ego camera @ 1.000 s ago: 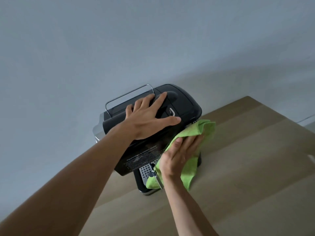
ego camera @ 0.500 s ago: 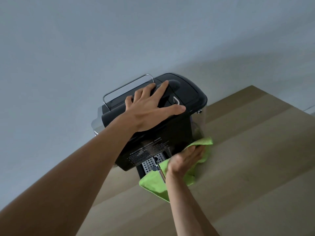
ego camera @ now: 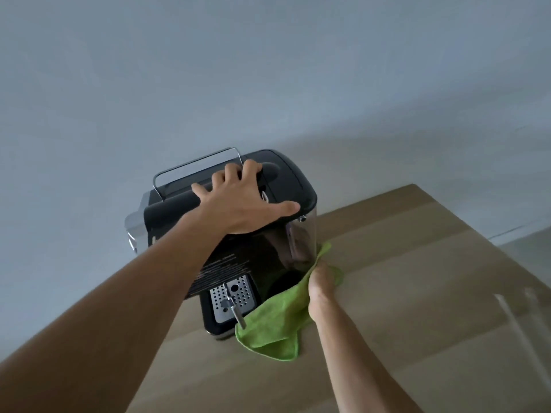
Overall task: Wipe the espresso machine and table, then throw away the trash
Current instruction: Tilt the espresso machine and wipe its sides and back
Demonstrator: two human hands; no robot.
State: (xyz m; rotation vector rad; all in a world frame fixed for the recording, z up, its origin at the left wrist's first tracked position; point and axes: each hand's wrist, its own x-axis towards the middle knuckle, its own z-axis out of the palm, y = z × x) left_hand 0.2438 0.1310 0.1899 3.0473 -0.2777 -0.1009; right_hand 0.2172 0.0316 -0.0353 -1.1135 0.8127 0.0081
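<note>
A black espresso machine (ego camera: 286, 180) with a wire rail on top stands on the wooden table (ego camera: 417, 263) against the wall. My left hand (ego camera: 238, 204) lies flat on its top, fingers spread, bracing it. My right hand (ego camera: 322, 281) presses a green cloth (ego camera: 274, 329) against the lower right side of the machine, near the table surface. The cloth's loose corner trails over the table in front of the perforated drip tray (ego camera: 232, 296) and the steam wand (ego camera: 237, 312). No trash is in view.
A plain grey-blue wall (ego camera: 268, 70) rises directly behind the machine. The table's right edge (ego camera: 477, 231) runs diagonally, with floor beyond it. A faint transparent object (ego camera: 512, 317) lies on the table at the right.
My right hand has slid the cloth from the machine's upper right side down to its base by the table. My left hand stays on top. The view has shifted slightly.
</note>
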